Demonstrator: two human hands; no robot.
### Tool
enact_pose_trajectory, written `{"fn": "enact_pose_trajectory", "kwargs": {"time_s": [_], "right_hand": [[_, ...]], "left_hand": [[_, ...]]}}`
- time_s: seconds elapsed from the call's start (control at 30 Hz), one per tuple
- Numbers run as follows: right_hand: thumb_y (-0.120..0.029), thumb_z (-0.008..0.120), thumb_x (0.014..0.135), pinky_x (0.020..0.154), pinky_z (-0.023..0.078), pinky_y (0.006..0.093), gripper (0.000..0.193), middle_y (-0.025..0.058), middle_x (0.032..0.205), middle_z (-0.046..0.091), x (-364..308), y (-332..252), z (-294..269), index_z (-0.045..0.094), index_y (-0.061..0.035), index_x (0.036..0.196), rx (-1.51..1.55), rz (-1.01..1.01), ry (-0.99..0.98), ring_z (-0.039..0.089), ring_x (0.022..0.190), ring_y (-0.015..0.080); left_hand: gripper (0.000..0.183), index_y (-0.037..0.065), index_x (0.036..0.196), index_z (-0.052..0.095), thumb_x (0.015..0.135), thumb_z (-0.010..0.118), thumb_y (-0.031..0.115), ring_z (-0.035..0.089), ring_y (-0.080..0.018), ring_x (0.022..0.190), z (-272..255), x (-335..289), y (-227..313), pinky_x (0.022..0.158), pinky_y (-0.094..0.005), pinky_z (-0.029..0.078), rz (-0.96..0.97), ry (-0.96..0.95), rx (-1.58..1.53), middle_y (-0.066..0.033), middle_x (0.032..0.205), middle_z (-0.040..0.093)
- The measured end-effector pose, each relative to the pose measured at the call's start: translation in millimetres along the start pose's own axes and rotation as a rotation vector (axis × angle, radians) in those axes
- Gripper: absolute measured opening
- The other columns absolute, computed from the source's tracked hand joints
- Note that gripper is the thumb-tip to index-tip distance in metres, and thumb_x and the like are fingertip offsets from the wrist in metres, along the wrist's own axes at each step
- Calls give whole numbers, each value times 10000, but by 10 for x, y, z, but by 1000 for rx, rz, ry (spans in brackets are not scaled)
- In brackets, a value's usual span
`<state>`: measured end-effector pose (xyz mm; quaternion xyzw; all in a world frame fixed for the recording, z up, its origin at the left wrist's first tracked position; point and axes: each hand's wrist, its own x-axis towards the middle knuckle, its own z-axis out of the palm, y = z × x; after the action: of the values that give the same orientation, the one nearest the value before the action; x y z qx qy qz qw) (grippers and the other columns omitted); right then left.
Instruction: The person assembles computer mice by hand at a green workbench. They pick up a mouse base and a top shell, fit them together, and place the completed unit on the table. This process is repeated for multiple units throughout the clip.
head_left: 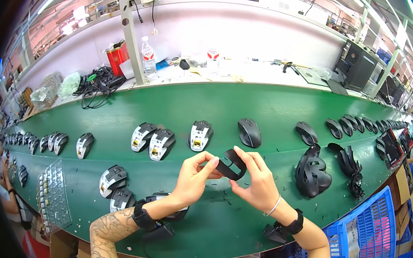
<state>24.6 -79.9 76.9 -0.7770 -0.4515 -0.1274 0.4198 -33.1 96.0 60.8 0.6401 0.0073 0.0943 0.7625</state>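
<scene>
- My left hand (192,178) is pinched shut, thumb against fingers, on the near-left end of one curved black shell (234,165).
- My right hand (259,184) spans the shell's other end, fingers above and thumb below, parted by about its depth.
- The shell is held up between my hands, over the green bench (216,245); my fingers cover part of its rim.
- Hidden: one mouse body (175,214) lies largely behind my left forearm; a dark part (275,232) by my right wrist is partly covered, kind unclear.
- Hard to make out: mice in the far-left row (59,143) and far-right row (349,124) overlap and shrink; no reliable count. Small dark bits on the bench are too small to identify.
- Counted: three white-and-black mouse bodies (200,135) beyond my hands; two more (113,181) beside my left forearm.
- Counted: two heaps of black shells (313,173), one clear tray (58,197), one blue basket (371,237), two bottles (148,61).
</scene>
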Motion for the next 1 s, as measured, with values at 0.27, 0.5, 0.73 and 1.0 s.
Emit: {"fn": "enact_pose_trajectory", "kwargs": {"time_s": [0.27, 0.5, 0.73, 1.0], "right_hand": [[21, 691, 653, 773, 519, 335, 659, 131, 1062, 554, 27, 148, 146, 496, -58, 1277, 183, 18, 54, 612, 898, 266], [-57, 710, 679, 815, 521, 368, 523, 204, 1157, 537, -54, 553, 104, 593, -119, 1184, -74, 88, 149, 594, 970, 343], [-14, 675, 684, 868, 501, 399, 467, 207, 1206, 535, -97, 719, 163, 621, -95, 1140, -209, 59, 196, 570, 1039, 349], [-28, 690, 673, 874, 489, 375, 610, 171, 1152, 568, -49, 630, 40, 533, -77, 1261, -288, 53, 257, 576, 1009, 316]], "left_hand": [[216, 5, 896, 569, 948, 536, 213, 632, -139, 701, -113, 331, 37, 681, -291, 539, -194, -33, 121, -69, 854, 618], [749, -116, 1125, 528, 771, 646, 533, 445, -334, 1164, -606, 1223, -382, 986, -428, 375, -91, 105, 1474, -233, 1192, 519], [747, -125, 1112, 461, 625, 760, 357, 431, -350, 1157, -508, 1455, -591, 1024, -418, 334, 22, 155, 1536, -242, 1118, 534], [470, -14, 1055, 515, 741, 704, 280, 624, -275, 889, -73, 1172, -124, 792, -366, 487, -105, 246, 491, -160, 999, 626]]}}
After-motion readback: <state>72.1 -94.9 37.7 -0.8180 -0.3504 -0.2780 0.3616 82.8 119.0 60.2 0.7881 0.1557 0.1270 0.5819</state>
